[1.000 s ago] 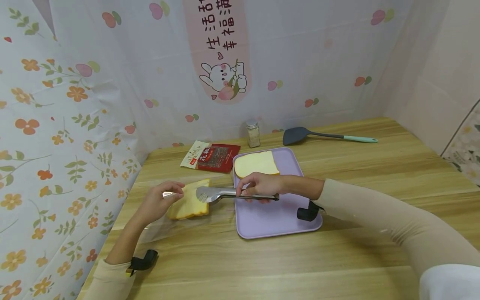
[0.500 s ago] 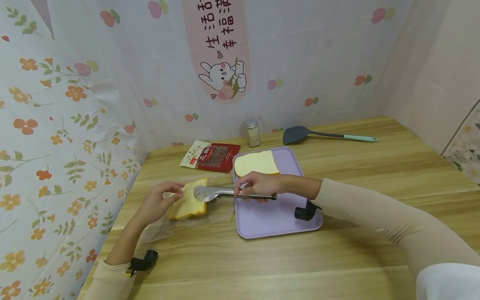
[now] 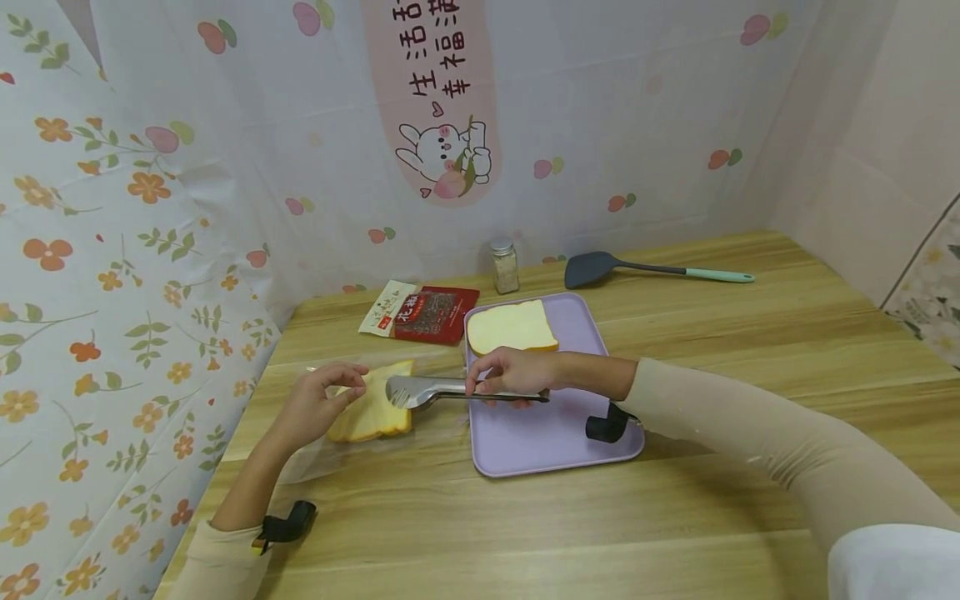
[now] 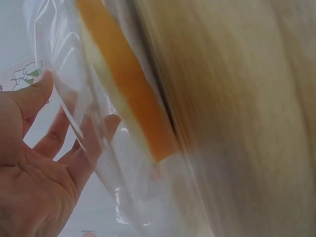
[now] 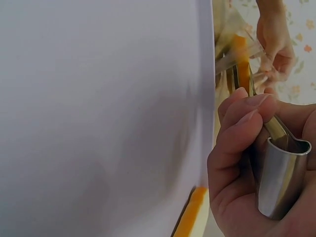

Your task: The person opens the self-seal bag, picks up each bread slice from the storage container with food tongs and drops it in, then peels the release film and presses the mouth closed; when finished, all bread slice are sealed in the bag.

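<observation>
My left hand [image 3: 315, 406] holds the edge of a clear plastic bag [image 4: 64, 34], thumb on one side of the film and fingers seen through it. Inside lies a bread slice [image 3: 372, 407] with an orange-yellow crust, on the table's left. My right hand [image 3: 517, 372] grips metal tongs [image 3: 442, 386] about their middle, above the tray. Their scalloped tips lie at the slice's right edge, one on top; the lower tip is hidden. In the right wrist view the tongs' rounded rear end [image 5: 281, 182] shows beside the palm. Another bread slice [image 3: 512, 326] lies on the purple tray [image 3: 525, 454].
Behind the bag lies a red-and-white spice packet [image 3: 427, 314]. A small glass jar [image 3: 505, 267] with a metal lid stands by the back wall. To its right rests a dark spatula [image 3: 592, 268] with a mint handle. A floral curtain [image 3: 112, 375] borders the left side.
The right hand and tongs have shifted slightly left, and the bagged slice has edged left with the tips. The left hand stays almost still.
</observation>
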Demonstrator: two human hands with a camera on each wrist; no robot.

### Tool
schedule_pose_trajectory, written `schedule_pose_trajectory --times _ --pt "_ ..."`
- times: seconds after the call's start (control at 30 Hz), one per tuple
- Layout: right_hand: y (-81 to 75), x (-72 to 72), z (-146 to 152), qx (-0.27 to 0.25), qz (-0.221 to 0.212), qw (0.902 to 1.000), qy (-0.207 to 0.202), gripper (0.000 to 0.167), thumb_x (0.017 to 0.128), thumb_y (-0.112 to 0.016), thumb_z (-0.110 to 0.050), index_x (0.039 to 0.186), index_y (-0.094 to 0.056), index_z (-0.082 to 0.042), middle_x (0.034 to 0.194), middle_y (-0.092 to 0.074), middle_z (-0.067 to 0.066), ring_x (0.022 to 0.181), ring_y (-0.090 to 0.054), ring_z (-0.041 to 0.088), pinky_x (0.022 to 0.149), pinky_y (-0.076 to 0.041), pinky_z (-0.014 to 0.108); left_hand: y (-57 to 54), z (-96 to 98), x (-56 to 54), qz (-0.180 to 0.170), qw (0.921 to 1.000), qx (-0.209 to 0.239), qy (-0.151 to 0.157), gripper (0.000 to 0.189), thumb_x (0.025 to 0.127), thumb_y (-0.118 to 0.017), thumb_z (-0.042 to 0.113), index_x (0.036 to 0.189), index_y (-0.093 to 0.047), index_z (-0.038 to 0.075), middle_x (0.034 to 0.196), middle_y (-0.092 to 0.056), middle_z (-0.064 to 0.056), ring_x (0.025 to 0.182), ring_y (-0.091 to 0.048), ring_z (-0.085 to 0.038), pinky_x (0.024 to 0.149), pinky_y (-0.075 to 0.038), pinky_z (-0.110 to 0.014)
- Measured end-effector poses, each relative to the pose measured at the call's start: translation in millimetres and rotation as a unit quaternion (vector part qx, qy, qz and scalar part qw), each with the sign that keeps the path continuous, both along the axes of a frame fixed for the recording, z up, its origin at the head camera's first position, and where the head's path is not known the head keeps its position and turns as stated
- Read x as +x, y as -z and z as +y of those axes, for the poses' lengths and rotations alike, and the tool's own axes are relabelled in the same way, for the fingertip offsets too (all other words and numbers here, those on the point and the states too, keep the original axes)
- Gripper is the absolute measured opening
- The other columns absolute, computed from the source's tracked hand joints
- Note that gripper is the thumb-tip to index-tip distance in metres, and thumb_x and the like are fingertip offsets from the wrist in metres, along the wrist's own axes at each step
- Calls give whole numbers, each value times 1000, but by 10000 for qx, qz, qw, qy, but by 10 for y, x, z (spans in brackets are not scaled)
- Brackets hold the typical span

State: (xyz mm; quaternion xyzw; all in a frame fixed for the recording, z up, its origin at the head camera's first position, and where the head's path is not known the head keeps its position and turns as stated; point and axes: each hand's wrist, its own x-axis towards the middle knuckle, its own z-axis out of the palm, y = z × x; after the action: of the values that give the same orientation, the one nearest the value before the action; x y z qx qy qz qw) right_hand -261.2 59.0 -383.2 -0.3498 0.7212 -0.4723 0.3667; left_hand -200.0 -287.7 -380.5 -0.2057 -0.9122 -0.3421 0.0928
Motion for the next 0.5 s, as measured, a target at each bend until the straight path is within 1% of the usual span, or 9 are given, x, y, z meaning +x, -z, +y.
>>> schedule_pose_trajectory --times 0.13,0.23,0.37,0.5 --pt "-3 5 -13 56 26 10000 21 20 103 -52 -9 115 -63 2 80 -58 14 44 -41 16 43 -39 27 7 -5 3 43 10000 -3 -9 5 89 -72 3 87 -70 7 114 -71 -12 106 -65 -32 82 -52 -51" --pt "-2 6 -14 113 10 9999 52 20 104 -52 -10 116 -63 1 80 -58 13 44 -41 15 43 -39 27 19 -13 -1 72 10000 1 -1 4 90 -71 3 87 -70 6 113 -71 -13 107 -64 -35 84 -51 -53" --pt "-10 11 -9 157 -12 9998 73 20 104 -52 -10 116 -64 -1 80 -58 12 44 -41 15 43 -39 27 37 -26 -1 34 10000 6 -44 5 91 -71 4 87 -69 7 113 -70 -14 109 -63 -36 86 -50 -54" --pt "-20 8 6 188 24 9998 90 19 103 -52 -11 114 -66 -6 81 -59 13 43 -40 16 44 -39 28 45 -30 5 9 9999 -6 -104 6 91 -70 5 88 -68 9 115 -70 -14 105 -64 -33 79 -52 -48"
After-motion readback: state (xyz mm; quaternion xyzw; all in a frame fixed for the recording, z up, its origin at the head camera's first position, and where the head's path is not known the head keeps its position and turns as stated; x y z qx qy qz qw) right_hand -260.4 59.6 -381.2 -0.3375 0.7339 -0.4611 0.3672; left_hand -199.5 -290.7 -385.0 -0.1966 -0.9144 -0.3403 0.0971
